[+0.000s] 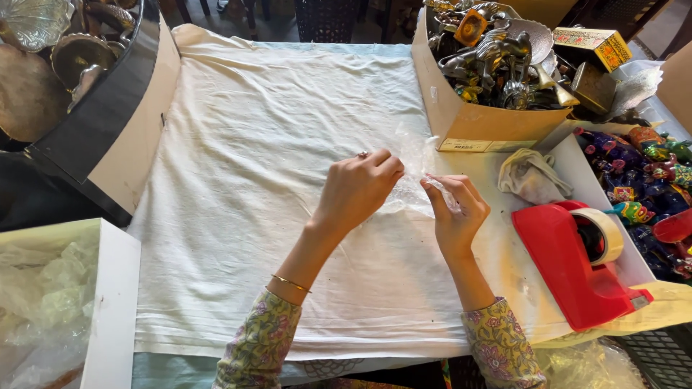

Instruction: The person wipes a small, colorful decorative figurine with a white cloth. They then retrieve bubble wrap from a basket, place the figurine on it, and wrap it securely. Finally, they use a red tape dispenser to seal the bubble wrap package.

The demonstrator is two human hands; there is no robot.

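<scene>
Both hands over the middle of a white cloth (274,216) spread on the table, working a piece of clear plastic wrap (412,176). Left hand (357,189) curled with knuckles up, fingers bent down onto the left edge of the wrap, ring on one finger, thin gold bangle (290,283) on the wrist; looks like a pinch on the plastic, but the fingertips are hidden under the hand, so exact hold can't be told. Right hand (455,210) just beside it, thumb and forefinger closed together on the wrap's right edge, other fingers loosely curled. Wrap lies flat-ish and crumpled on the cloth between and just above the two hands, reaching up toward the cardboard box (472,122). That box sits at the upper right of the cloth, packed with metal figurines (497,61). Right of the hands: a crumpled rag (532,176), then a red tape dispenser (573,263) with a roll of tape in it, resting on the cloth's right side. Painted colourful figures (641,180) in a tray at far right. Far left: dark tray of brass pieces (50,57) up top, white box with plastic bags (43,302) at lower left. Floral sleeves on both arms.
</scene>
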